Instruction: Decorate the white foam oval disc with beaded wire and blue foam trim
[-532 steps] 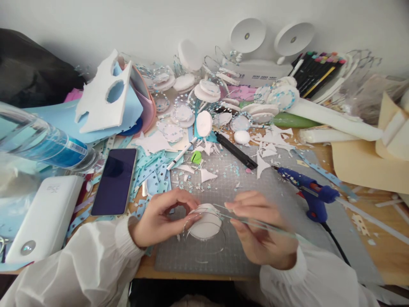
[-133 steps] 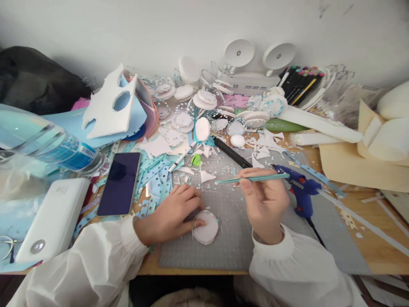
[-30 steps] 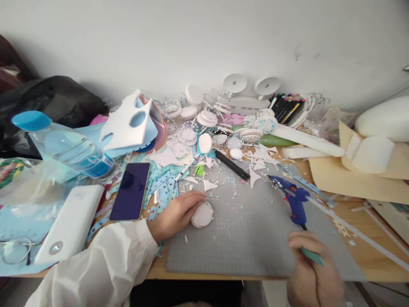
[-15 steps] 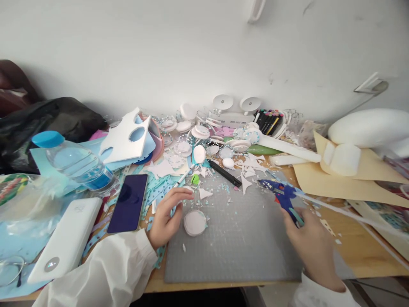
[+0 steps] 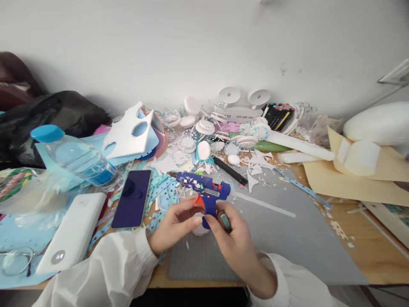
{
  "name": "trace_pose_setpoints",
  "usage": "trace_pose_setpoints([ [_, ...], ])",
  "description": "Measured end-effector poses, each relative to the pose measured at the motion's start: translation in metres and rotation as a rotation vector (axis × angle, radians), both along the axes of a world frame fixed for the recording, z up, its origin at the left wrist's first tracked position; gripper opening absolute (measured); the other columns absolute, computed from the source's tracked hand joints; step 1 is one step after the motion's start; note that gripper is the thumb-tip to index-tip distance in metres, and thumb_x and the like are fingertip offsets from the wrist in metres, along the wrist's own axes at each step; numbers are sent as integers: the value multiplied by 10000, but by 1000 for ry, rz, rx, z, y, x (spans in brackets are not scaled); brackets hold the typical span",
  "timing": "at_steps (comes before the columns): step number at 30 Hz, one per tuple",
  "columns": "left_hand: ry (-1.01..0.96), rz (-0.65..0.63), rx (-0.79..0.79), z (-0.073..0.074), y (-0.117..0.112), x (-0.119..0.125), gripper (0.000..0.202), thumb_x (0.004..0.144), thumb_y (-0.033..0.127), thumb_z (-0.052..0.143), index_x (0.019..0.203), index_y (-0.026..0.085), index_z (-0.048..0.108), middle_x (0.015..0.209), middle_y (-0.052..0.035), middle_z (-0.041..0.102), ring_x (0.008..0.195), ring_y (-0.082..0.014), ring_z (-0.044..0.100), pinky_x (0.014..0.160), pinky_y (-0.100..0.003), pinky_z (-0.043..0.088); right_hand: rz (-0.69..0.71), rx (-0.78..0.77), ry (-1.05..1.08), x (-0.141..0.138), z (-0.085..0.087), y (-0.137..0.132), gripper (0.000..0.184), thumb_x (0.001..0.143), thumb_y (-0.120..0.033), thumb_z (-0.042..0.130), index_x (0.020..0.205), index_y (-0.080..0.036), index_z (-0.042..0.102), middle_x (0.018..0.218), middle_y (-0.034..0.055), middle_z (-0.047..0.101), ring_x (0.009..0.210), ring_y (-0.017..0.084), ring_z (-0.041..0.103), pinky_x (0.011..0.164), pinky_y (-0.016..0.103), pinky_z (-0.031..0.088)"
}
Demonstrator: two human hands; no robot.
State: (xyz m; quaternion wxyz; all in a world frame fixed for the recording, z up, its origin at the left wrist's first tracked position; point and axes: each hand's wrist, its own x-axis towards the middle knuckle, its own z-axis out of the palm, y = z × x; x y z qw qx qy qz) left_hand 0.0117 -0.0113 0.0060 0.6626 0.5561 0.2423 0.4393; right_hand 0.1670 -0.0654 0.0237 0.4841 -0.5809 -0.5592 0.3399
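A blue hot glue gun (image 5: 204,187) with an orange trigger hangs over the grey cutting mat (image 5: 275,243), nozzle to the left. My right hand (image 5: 234,232) is closed round its handle, thumb on the near side. My left hand (image 5: 175,221) meets the gun from the left at the trigger; its fingertips are partly hidden behind the gun and its thumb lies in front. Beneath both hands, a small white disc (image 5: 200,230) shows in part on the mat. A long pale glue stick (image 5: 265,204) trails right from the gun's rear.
Behind the hands lie a black pen (image 5: 230,169), white foam scraps (image 5: 255,164) and several white discs with beaded strings. On the left are a phone (image 5: 131,198), a power bank (image 5: 72,232) and a water bottle (image 5: 76,160). Markers (image 5: 277,116) stand by the wall.
My right hand has brought the glue gun left and turned it across the mat, above the disc. My left hand has moved slightly right to meet it. The view has shifted a little.
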Motion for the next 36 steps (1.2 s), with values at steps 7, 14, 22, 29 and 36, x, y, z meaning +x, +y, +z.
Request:
trace_pose_setpoints([
  [7, -59, 53, -267, -4, 0, 0, 220, 726, 348, 837, 828, 169, 757, 812, -19, 737, 737, -140, 656, 728, -238, 527, 38, -8, 35, -13, -9, 0, 182, 865, -368, 623, 957, -211, 626, 667, -31, 577, 593, 119, 537, 560, 229, 460],
  [14, -84, 0, -202, -3, -2, -4, 192, 811, 343, 769, 844, 157, 735, 815, -36, 750, 675, -136, 672, 640, -229, 540, 76, 12, 370, 11, -5, -6, 267, 819, -367, 701, 1001, -235, 557, 647, -56, 550, 478, 79, 454, 418, 188, 356],
  [22, -64, -69, -138, 9, -7, -3, 152, 833, 286, 755, 857, 136, 747, 855, -101, 796, 755, -194, 753, 649, -229, 584, -98, 237, 493, 36, 8, -8, 95, 927, -321, 612, 910, -254, 678, 627, -40, 619, 364, 30, 316, 370, 192, 262],
  [29, 64, 36, 113, 8, -6, -4, 213, 805, 340, 775, 810, 127, 779, 800, -113, 786, 793, -234, 735, 737, -291, 574, -199, 314, 257, 42, -2, -17, 113, 898, -323, 647, 901, -218, 688, 622, -19, 595, 480, 91, 461, 452, 230, 367],
  [36, 141, 18, 178, 7, -6, -6, 253, 794, 413, 766, 719, 172, 788, 744, -76, 766, 739, -232, 713, 778, -336, 565, -157, 298, 318, 39, 2, -12, 133, 916, -329, 630, 848, -232, 691, 576, -20, 567, 489, 103, 483, 424, 224, 337],
])
